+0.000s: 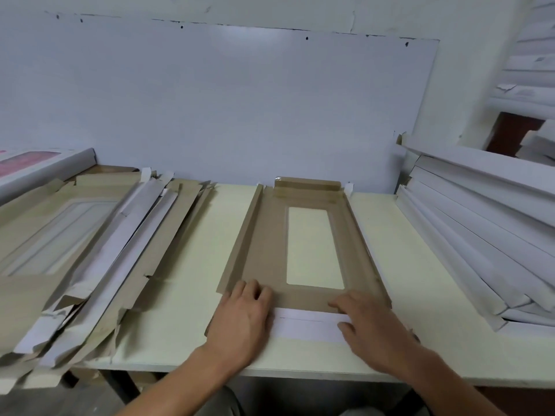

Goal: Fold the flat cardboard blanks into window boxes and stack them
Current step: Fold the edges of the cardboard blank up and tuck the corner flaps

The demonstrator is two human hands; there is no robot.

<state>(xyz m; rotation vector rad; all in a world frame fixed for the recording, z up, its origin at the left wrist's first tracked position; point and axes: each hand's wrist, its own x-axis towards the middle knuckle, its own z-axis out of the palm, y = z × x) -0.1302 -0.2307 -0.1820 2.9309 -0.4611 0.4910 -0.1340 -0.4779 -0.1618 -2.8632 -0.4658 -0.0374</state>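
Note:
A brown cardboard blank (270,244) with a clear window (312,247) lies flat, inner side up, on the pale table (186,265). Its left side flap stands partly raised. Its near end flap (306,324) is folded over, white side up. My left hand (243,319) presses flat on the near left corner of the blank. My right hand (369,328) presses flat on the near right corner, fingers on the folded white flap. Neither hand grips anything.
A messy pile of flat blanks (75,250) covers the table's left side. Folded white boxes (480,235) are stacked leaning at the right. A white board (210,100) backs the table. More white boxes (534,61) stand at the far right.

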